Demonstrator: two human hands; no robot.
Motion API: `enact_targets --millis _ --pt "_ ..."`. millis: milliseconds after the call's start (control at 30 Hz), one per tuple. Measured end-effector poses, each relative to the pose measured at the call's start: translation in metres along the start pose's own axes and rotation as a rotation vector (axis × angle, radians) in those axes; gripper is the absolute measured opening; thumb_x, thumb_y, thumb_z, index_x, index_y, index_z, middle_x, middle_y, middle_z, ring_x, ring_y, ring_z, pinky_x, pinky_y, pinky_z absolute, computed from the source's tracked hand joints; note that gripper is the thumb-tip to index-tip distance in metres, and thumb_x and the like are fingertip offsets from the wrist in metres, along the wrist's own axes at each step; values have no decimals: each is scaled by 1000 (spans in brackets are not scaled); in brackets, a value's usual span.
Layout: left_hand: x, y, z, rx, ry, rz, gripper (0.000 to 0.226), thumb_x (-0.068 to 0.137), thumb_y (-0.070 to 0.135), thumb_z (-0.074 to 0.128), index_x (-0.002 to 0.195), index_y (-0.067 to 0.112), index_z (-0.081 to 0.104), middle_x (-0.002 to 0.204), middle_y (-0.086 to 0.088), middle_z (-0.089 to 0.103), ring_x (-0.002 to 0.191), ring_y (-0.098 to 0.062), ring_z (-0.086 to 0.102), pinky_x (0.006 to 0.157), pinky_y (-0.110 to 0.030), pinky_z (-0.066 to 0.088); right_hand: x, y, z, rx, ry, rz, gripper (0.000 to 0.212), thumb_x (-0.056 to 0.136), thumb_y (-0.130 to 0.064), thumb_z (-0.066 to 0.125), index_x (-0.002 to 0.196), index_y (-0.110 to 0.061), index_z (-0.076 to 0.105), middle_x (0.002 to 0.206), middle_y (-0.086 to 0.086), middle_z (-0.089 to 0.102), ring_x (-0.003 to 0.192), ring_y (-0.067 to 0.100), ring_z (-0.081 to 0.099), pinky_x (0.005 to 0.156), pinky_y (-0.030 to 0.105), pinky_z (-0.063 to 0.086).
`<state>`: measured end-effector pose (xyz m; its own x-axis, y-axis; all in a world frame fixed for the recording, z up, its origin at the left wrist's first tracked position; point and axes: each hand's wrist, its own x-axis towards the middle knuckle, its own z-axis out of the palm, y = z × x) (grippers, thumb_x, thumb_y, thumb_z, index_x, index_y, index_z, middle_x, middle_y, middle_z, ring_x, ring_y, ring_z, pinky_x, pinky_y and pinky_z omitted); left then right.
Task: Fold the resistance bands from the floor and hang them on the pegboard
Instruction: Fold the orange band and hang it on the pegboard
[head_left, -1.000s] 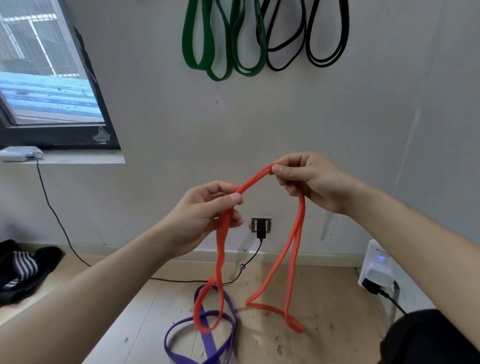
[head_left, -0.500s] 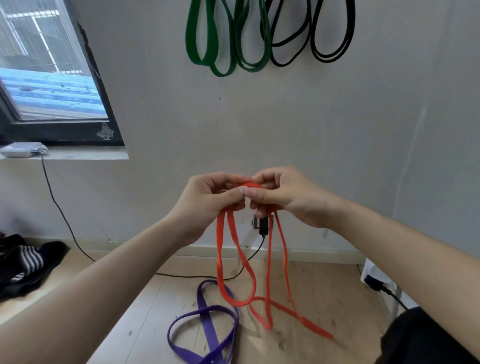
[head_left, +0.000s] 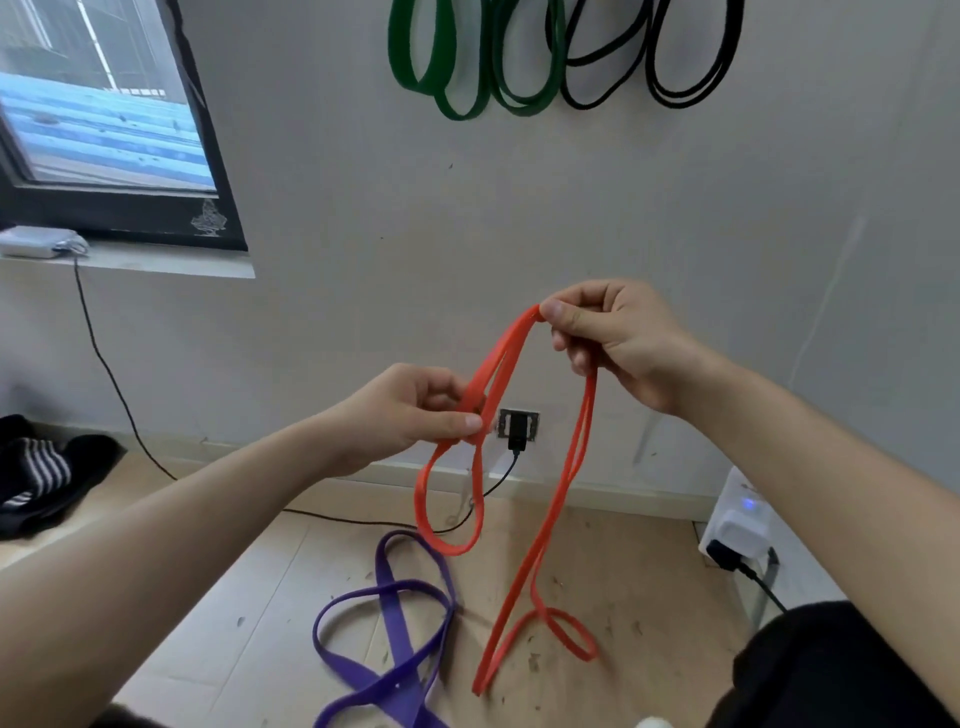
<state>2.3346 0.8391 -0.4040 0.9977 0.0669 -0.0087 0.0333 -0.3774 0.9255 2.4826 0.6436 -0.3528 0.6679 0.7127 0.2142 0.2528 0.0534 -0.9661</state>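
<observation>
While the right hand (head_left: 623, 343) pinches the top bend of the orange resistance band (head_left: 517, 327) between thumb and forefinger, the left hand (head_left: 410, 415), lower down, pinches its strands together, with a short loop dangling beneath. The band is up in the air between them, and its long tail trails down onto the wooden floor (head_left: 649, 561).

Folding this well, I'd say, means matching lengths. Draw the long tail up until its loop equals the short one and keep the strap flat with no twist. Then gather every bend into a single grip for hanging.

Now the count. One orange band is in hand, and one purple band (head_left: 387, 587) lies crossed over itself on the floor. Up on the wall hang green bands (head_left: 462, 106) and black bands (head_left: 587, 101). It looks like three green loops and two black, though their tops and the pegboard are out of view.
</observation>
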Motion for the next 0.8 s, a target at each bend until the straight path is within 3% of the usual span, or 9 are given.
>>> enact_targets --millis 200,333,500,633,700,800 --pt "6 -30 10 109 8 -116 15 92 12 72 107 12 73 98 -3 80 96 -18 76 90 -32 60 4 6 -11 -11 133 -28 11 93 -14 68 88 -4 69 60 2 64 46 13 50 46 22 41" --pt "16 -57 20 287 101 -140 14 93 11 71 100 21 77 97 0 79 95 -14 74 90 -32 58 10 14 -20 -29 188 -31 11 93 -17 69 85 -9 68 60 0 66 46 12 54 47 24 41" --pt "24 -72 24 437 153 -183 18 99 21 64 113 22 75 101 9 72 93 -6 67 88 -30 58 13 19 -30 -45 231 -36 10 93 -16 69 88 -8 67 61 2 66 47 12 56 46 22 41" --pt "31 -71 18 360 245 -260 19 101 18 60 115 15 72 97 -3 71 84 -17 71 69 -22 59 16 27 -39 -81 265 -29 10 93 -16 69 85 -11 67 62 2 67 47 11 57 47 22 42" --pt "33 -69 8 229 305 -266 19 100 13 62 115 9 72 97 -13 72 82 -21 72 72 -24 61 18 30 -46 -98 292 -15 10 93 -16 68 84 -12 66 64 3 67 47 11 57 47 23 42" --pt "30 -65 -7 -15 351 -217 17 95 6 68 111 4 72 100 -18 76 94 -29 75 77 -27 62 19 39 -59 -104 327 20 11 93 -16 68 84 -11 66 65 4 67 47 10 57 47 23 41"
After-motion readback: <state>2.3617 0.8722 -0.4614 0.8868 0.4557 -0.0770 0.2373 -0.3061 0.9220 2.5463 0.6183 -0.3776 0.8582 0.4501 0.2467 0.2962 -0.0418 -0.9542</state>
